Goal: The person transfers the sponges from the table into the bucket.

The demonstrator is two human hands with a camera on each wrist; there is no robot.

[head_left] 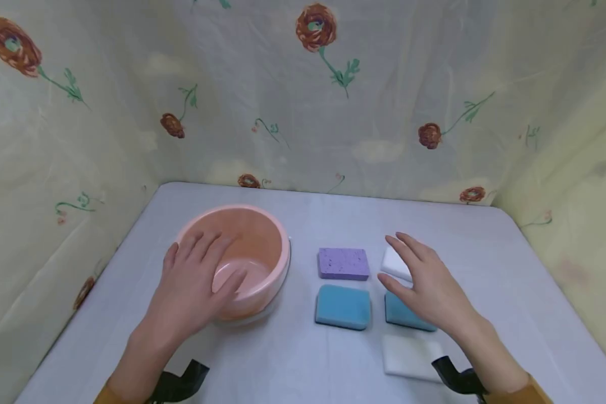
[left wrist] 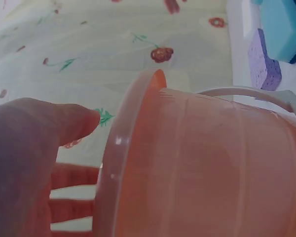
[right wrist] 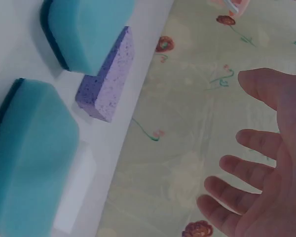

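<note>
at twelve o'clock, shows pale, creased floral sheeting [head_left: 379, 112], hanging round to nine and three. bears a large rust-brown flower [head_left: 316, 26] on a green stem at twelve, another at ten, smaller ones toward two. runs down behind a whitish tabletop [head_left: 293, 359] with rounded far corners at its ten and two o'clock.

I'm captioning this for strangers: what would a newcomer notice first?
Probably the big pink bucket, left of centre on the pale table, with the left hand held over it. Next, the purple sponge and two blue sponges to its right, near the raised right hand. Behind everything, rust-red flowers stand out on the light cloth.
</note>
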